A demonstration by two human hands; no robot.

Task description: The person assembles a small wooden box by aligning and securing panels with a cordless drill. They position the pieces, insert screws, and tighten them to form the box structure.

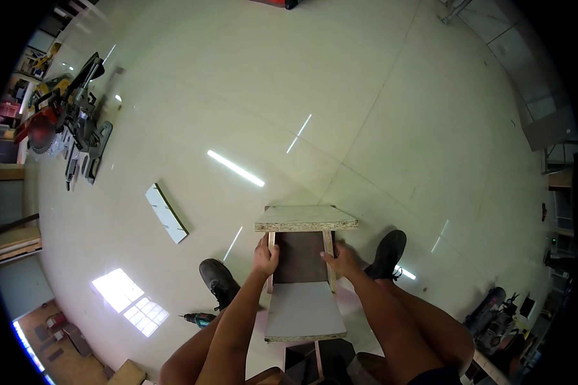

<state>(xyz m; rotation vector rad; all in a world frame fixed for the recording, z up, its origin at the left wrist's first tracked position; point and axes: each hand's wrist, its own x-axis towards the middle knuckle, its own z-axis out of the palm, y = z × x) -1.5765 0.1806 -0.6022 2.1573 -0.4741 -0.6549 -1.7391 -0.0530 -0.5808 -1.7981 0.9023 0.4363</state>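
Between my legs stands a small open box of particle board, with white faces and rough chipped edges. Its far end is a wide panel, and a brown board shows between the two side pieces. My left hand is closed around the left side piece, fingers partly hidden behind it. On the opposite side, my right hand grips the right side piece, its thumb on the inner face. Both forearms reach in from the lower edge.
A cordless drill lies by my left leg, near a black shoe. Further left is a loose white board strip on the glossy floor. A mitre saw stands at the far left; more tools lie at the lower right.
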